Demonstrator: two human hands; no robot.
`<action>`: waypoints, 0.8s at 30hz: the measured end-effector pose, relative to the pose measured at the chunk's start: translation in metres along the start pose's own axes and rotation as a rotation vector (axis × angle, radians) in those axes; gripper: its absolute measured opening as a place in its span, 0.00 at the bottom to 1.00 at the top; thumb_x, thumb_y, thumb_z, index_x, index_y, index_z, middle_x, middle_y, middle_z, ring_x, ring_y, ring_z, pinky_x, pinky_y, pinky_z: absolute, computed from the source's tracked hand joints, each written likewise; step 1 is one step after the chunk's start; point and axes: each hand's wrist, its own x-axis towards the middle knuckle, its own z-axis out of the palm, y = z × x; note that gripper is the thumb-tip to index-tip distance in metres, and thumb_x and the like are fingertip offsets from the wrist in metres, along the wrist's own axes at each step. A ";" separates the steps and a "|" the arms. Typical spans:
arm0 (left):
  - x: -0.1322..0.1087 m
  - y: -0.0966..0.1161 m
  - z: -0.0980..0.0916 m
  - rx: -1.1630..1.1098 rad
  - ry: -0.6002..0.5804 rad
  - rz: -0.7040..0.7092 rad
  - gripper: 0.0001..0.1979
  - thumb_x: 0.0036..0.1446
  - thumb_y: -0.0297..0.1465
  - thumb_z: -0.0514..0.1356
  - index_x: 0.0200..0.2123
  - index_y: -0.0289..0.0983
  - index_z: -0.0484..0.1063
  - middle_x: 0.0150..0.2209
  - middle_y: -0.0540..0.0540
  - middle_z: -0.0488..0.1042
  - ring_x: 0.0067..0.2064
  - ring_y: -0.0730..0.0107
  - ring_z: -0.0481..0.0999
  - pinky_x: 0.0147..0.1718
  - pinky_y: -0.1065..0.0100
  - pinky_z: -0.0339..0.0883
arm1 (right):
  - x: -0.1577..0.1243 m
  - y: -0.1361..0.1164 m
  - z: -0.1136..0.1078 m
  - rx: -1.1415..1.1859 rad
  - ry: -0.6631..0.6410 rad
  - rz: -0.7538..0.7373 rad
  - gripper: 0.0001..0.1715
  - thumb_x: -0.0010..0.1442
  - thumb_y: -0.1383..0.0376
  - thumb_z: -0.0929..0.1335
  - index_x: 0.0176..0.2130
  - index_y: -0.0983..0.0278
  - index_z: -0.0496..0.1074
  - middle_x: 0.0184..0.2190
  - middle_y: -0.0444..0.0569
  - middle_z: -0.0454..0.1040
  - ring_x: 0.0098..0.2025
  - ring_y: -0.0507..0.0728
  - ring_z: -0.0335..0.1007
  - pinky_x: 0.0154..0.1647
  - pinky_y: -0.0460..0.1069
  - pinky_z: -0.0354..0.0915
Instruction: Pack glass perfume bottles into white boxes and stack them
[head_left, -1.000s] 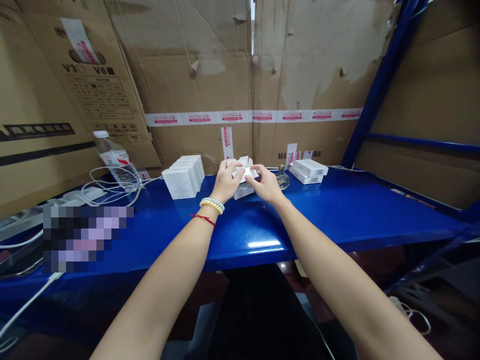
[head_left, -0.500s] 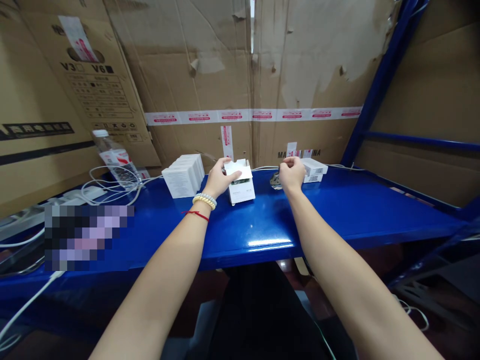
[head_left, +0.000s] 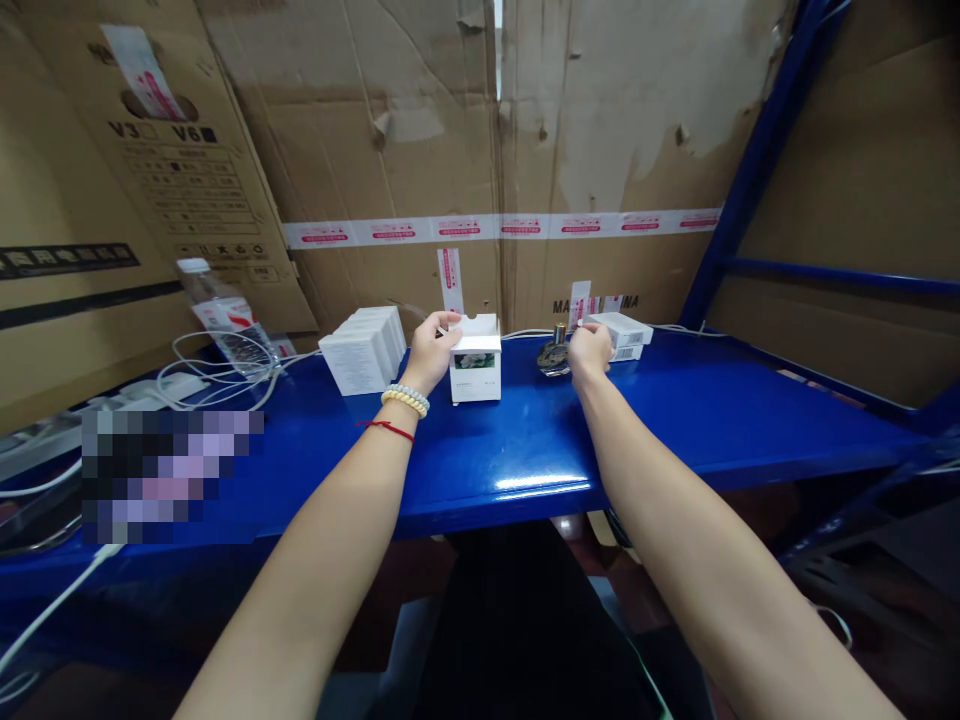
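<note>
My left hand grips the left side of an open white carton that stands on the blue shelf. The carton has a green picture on its front, and its top flap is raised. My right hand is curled at the left end of two flat white boxes, one on top of the other. Its fingertips are hidden, so I cannot tell whether it holds anything. Just left of that hand a rounded dark glass bottle with a gold cap, like a perfume bottle, stands upright.
A row of white boxes stands left of my left hand. Farther left are a plastic water bottle, white cables and a power strip. Cardboard backs the blue shelf, and a blue post rises at right.
My right hand has moved slightly right, away from the glass bottle, whose gold cap now shows. My left thumb has drawn back from the carton's front, and the carton faces me more squarely.
</note>
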 end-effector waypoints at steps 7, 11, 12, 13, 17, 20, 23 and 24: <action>0.009 0.000 -0.017 0.025 0.329 0.058 0.10 0.43 0.27 0.58 0.33 0.39 0.70 0.30 0.50 0.67 0.33 0.68 0.67 0.39 0.64 0.65 | 0.002 0.015 0.006 -0.132 -0.223 -0.080 0.28 0.41 0.69 0.69 0.45 0.63 0.71 0.44 0.56 0.75 0.52 0.67 0.68 0.53 0.60 0.62; 0.017 -0.008 -0.032 -0.031 0.434 0.094 0.09 0.41 0.26 0.56 0.31 0.40 0.68 0.30 0.49 0.65 0.35 0.67 0.68 0.40 0.64 0.66 | 0.002 0.018 0.007 -0.222 -0.249 -0.123 0.27 0.40 0.69 0.71 0.44 0.62 0.70 0.44 0.54 0.75 0.50 0.65 0.70 0.50 0.57 0.65; 0.018 -0.009 -0.035 -0.053 0.420 0.095 0.09 0.41 0.25 0.56 0.30 0.40 0.68 0.29 0.49 0.65 0.35 0.67 0.68 0.39 0.64 0.66 | 0.002 0.019 0.007 -0.239 -0.247 -0.132 0.27 0.40 0.69 0.71 0.43 0.62 0.70 0.44 0.54 0.75 0.49 0.64 0.70 0.50 0.56 0.65; 0.019 -0.010 -0.038 -0.075 0.405 0.093 0.09 0.40 0.25 0.56 0.30 0.39 0.67 0.29 0.49 0.64 0.35 0.67 0.68 0.38 0.65 0.67 | 0.003 0.019 0.008 -0.252 -0.245 -0.145 0.25 0.40 0.68 0.71 0.42 0.62 0.70 0.43 0.54 0.75 0.49 0.64 0.71 0.49 0.56 0.66; 0.020 -0.006 -0.044 -0.187 0.428 0.095 0.10 0.39 0.26 0.53 0.30 0.39 0.65 0.28 0.49 0.63 0.33 0.68 0.69 0.35 0.66 0.67 | 0.005 0.023 0.011 -0.273 -0.270 -0.209 0.19 0.41 0.67 0.72 0.36 0.62 0.70 0.38 0.53 0.76 0.44 0.63 0.73 0.45 0.54 0.67; 0.021 -0.001 -0.046 -0.287 0.462 0.114 0.10 0.38 0.26 0.53 0.29 0.38 0.64 0.27 0.50 0.61 0.30 0.71 0.67 0.32 0.68 0.65 | 0.004 0.024 0.015 -0.275 -0.334 -0.240 0.16 0.40 0.66 0.73 0.33 0.61 0.71 0.35 0.50 0.76 0.40 0.61 0.73 0.43 0.54 0.67; 0.021 0.001 -0.049 -0.320 0.460 0.125 0.11 0.36 0.25 0.53 0.29 0.38 0.65 0.26 0.51 0.60 0.27 0.73 0.64 0.31 0.69 0.63 | 0.001 0.023 0.017 -0.280 -0.398 -0.284 0.15 0.40 0.66 0.74 0.32 0.61 0.70 0.33 0.48 0.76 0.38 0.59 0.72 0.42 0.53 0.67; 0.021 0.001 -0.049 -0.315 0.465 0.127 0.11 0.36 0.25 0.53 0.29 0.37 0.66 0.26 0.51 0.60 0.27 0.73 0.63 0.31 0.69 0.63 | 0.000 0.022 0.017 -0.279 -0.416 -0.299 0.15 0.40 0.65 0.74 0.32 0.62 0.70 0.33 0.47 0.76 0.37 0.58 0.72 0.42 0.52 0.67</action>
